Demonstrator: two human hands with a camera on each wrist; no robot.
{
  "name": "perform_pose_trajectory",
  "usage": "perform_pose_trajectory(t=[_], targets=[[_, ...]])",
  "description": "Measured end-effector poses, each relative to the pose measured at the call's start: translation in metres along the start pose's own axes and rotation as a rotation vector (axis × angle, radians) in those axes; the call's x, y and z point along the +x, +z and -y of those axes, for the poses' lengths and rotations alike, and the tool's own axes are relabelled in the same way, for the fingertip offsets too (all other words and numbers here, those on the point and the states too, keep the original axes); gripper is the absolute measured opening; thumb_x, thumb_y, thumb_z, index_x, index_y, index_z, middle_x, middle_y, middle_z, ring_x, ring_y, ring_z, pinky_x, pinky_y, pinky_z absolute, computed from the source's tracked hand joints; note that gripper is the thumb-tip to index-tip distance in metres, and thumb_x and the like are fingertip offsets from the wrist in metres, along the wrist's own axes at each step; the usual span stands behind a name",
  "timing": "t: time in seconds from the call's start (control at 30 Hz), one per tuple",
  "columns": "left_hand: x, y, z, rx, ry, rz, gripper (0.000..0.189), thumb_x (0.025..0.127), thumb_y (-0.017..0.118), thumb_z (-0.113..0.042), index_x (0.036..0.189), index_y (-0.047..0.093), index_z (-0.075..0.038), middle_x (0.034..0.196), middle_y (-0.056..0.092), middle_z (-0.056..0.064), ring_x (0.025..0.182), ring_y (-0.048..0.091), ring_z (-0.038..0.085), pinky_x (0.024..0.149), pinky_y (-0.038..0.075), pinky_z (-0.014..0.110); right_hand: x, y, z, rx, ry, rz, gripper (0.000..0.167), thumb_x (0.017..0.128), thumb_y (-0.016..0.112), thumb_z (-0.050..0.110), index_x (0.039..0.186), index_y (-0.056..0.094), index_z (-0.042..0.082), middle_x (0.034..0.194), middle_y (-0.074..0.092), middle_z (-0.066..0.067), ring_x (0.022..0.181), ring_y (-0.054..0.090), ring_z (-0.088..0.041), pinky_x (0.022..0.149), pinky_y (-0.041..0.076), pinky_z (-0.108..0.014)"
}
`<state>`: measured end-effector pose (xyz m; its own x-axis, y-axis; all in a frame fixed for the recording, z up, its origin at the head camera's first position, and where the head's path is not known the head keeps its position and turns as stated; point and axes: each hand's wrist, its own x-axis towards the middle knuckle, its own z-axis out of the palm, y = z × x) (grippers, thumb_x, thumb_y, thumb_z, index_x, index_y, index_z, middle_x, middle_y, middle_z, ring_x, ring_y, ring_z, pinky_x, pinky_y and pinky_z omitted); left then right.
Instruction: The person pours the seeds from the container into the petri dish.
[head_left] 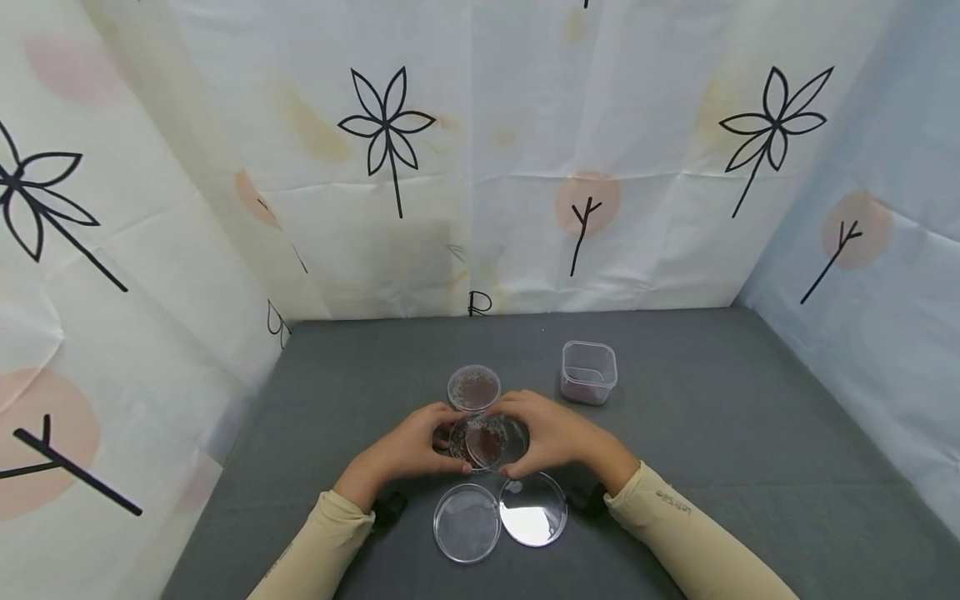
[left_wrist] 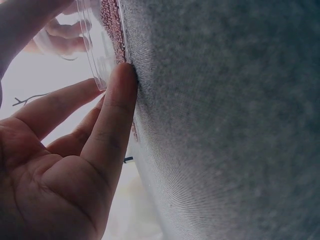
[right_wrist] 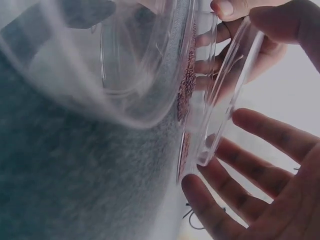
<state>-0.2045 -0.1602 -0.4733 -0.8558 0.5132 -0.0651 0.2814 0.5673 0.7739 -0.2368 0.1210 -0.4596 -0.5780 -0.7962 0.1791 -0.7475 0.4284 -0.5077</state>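
A clear petri dish [head_left: 459, 446] with reddish-brown grains lies on the grey table between both hands. My left hand [head_left: 408, 446] holds this dish at its left side, thumb at the near edge and fingers at the far edge. My right hand [head_left: 551, 429] holds a clear petri dish lid [right_wrist: 225, 95] by its edge, thumb on one side and fingertips on the other. The lid is tilted over the dish in the right wrist view. Just beyond stands another petri dish [head_left: 474, 385] with similar grains.
Nearer the body lie two clear round dish pieces, a left one [head_left: 467, 523] and a right one [head_left: 533, 510] reflecting light. A clear square tub [head_left: 588, 372] with some reddish contents stands at the back right. Patterned cloth walls [head_left: 525, 167] enclose the table.
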Motion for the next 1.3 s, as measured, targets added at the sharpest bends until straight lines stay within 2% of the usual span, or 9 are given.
perform_pose_trajectory(t=[0.1,0.23,0.4,0.73,1.0,1.3], targets=[[0.0,0.0,0.0,0.002,0.001,0.001,0.082,0.085,0.093,-0.029,0.153,0.056,-0.004,0.14,0.057,0.016,0.122,0.067,0.032,0.096,0.063,0.032,0.003,0.001,0.001,0.008,0.007,0.032,0.07,0.076,0.091,0.036,0.139,0.068,0.014,0.142,0.063,-0.002,0.131,0.058,-0.024,0.11,0.054,-0.048],[0.0,0.001,0.0,-0.002,0.006,0.0,0.082,0.085,0.093,-0.029,0.154,0.055,-0.004,0.138,0.058,0.014,0.123,0.066,0.029,0.096,0.063,0.03,0.008,0.001,0.002,0.018,0.007,0.059,0.066,0.078,0.091,0.033,0.136,0.069,0.013,0.134,0.061,-0.003,0.122,0.06,-0.022,0.104,0.055,-0.041],[0.0,0.001,0.0,-0.008,0.017,0.0,0.083,0.084,0.093,-0.028,0.154,0.055,-0.003,0.135,0.058,0.013,0.123,0.065,0.028,0.096,0.062,0.029,0.012,0.0,0.003,0.012,-0.024,0.068,0.061,0.079,0.091,0.03,0.133,0.071,0.01,0.128,0.059,-0.005,0.115,0.06,-0.023,0.099,0.056,-0.037],[-0.004,-0.003,-0.003,-0.026,0.066,0.0,0.085,0.083,0.094,-0.023,0.152,0.053,0.004,0.136,0.059,0.02,0.125,0.063,0.035,0.097,0.063,0.032,0.014,-0.001,0.009,-0.015,-0.036,0.087,0.062,0.082,0.092,0.031,0.135,0.07,0.007,0.133,0.059,-0.008,0.121,0.058,-0.021,0.104,0.055,-0.041],[-0.002,-0.001,-0.002,-0.048,0.041,0.007,0.085,0.082,0.094,-0.022,0.153,0.052,-0.002,0.137,0.059,0.014,0.125,0.062,0.028,0.097,0.062,0.028,0.017,0.001,0.009,-0.02,-0.042,0.09,0.059,0.084,0.091,0.031,0.135,0.07,0.007,0.134,0.06,-0.008,0.121,0.059,-0.022,0.104,0.056,-0.041],[-0.003,-0.004,-0.003,-0.049,0.033,0.011,0.089,0.08,0.095,-0.018,0.154,0.049,0.003,0.139,0.058,0.019,0.127,0.062,0.033,0.097,0.062,0.029,0.019,0.003,0.01,-0.029,-0.021,0.119,0.057,0.086,0.09,0.031,0.135,0.07,0.008,0.137,0.059,-0.007,0.123,0.059,-0.021,0.106,0.056,-0.039]])
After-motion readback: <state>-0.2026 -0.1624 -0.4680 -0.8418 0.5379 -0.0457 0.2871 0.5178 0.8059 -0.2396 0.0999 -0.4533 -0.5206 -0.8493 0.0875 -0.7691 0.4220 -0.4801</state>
